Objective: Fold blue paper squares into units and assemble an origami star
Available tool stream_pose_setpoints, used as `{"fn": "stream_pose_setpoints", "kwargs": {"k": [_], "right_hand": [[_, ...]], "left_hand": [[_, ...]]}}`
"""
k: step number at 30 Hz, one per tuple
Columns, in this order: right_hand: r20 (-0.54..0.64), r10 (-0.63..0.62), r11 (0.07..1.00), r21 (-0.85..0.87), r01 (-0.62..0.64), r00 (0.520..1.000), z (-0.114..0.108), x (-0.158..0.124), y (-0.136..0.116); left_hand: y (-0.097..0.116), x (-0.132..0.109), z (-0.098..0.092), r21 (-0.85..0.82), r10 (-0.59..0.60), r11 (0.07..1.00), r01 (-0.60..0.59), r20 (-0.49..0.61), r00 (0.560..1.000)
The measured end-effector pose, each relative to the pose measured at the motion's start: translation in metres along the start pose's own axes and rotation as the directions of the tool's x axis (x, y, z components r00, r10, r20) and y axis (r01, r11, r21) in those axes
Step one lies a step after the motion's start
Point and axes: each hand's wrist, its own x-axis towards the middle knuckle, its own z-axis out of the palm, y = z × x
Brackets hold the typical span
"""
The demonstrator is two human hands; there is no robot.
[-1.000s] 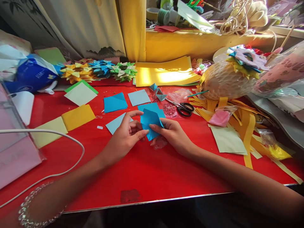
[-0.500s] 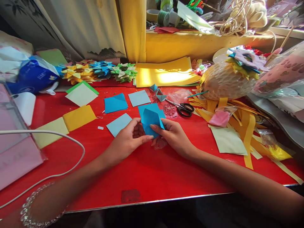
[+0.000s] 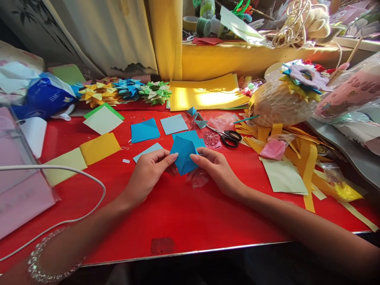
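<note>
Between my two hands a folded blue origami paper (image 3: 183,152) is held up over the red table (image 3: 190,221). My left hand (image 3: 151,170) is closed on its left edge, thumb on the front face. On the right edge my right hand (image 3: 215,166) pinches it, the thumb near a crease. Just behind the held piece lies a blue sheet (image 3: 191,136), partly covered by it. A pale blue sheet (image 3: 150,150) is partly hidden by my left hand. Farther back are a blue paper stack (image 3: 145,130), another pale blue sheet (image 3: 174,123) and small folded pieces (image 3: 200,120).
Black-handled scissors (image 3: 230,138) lie right of the papers. Yellow paper strips (image 3: 308,170) and small plastic bags cover the right side. Folded paper rings (image 3: 127,89) line the back. A white cable (image 3: 102,194) crosses at left, by a pink clear-covered item (image 3: 23,206).
The blue paper has turned to face me and shifted slightly left. My left hand has moved from its lower edge to pinch the left edge with the thumb.
</note>
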Motion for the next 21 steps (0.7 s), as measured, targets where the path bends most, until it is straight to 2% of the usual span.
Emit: {"fn": "stream_pose_setpoints", "kwargs": {"k": [3, 12, 16, 21], "right_hand": [[0.014, -0.004, 0.997, 0.082, 0.003, 1.000, -0.0009, 0.0021, -0.0001], [-0.025, -0.058, 0.996, -0.076, 0.056, 0.998, -0.0019, 0.0032, 0.0041], [-0.052, -0.123, 0.977, -0.180, 0.112, 0.991, -0.0039, 0.0036, 0.0039], [-0.044, -0.068, 0.985, -0.164, 0.060, 0.997, -0.0057, 0.0050, 0.0033]], "left_hand": [[-0.0012, 0.0012, -0.0016, -0.011, -0.002, 1.000, 0.002, -0.017, 1.000], [-0.0057, -0.0007, 0.0034, -0.111, 0.012, 0.994, -0.010, 0.017, 1.000], [-0.0050, 0.0009, 0.0012, -0.079, 0.005, 0.997, -0.003, 0.033, 0.999], [-0.0055, 0.0022, -0.0014, -0.039, 0.016, 0.999, -0.018, -0.037, 0.999]]}}
